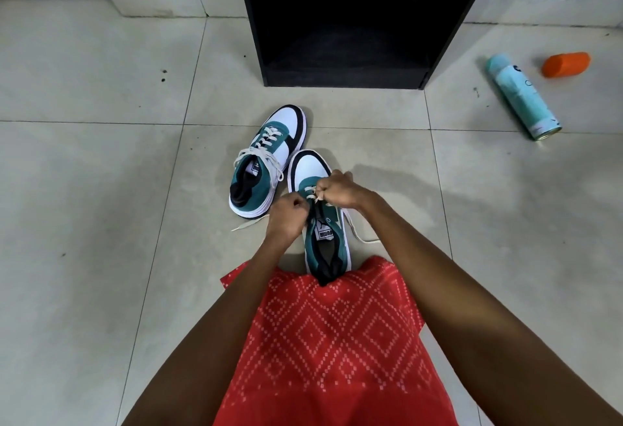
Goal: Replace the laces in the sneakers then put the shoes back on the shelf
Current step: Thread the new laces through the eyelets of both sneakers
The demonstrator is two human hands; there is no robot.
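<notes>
Two teal, white and black sneakers stand on the tiled floor. The far sneaker (268, 160) on the left is laced with a cream lace. The near sneaker (317, 209) points away from me, its heel under my red garment. My left hand (286, 216) and my right hand (337, 189) are both over its eyelets, fingers curled and pinching the cream lace (315, 198). One loose lace end (249, 223) trails left on the floor, another (360, 236) trails right.
A black shelf unit (350, 20) stands straight ahead, its lower compartments dark and open. At the right a light-blue spray can (522, 98) lies on the floor beside an orange cap (566, 64). A low ledge runs along the back wall.
</notes>
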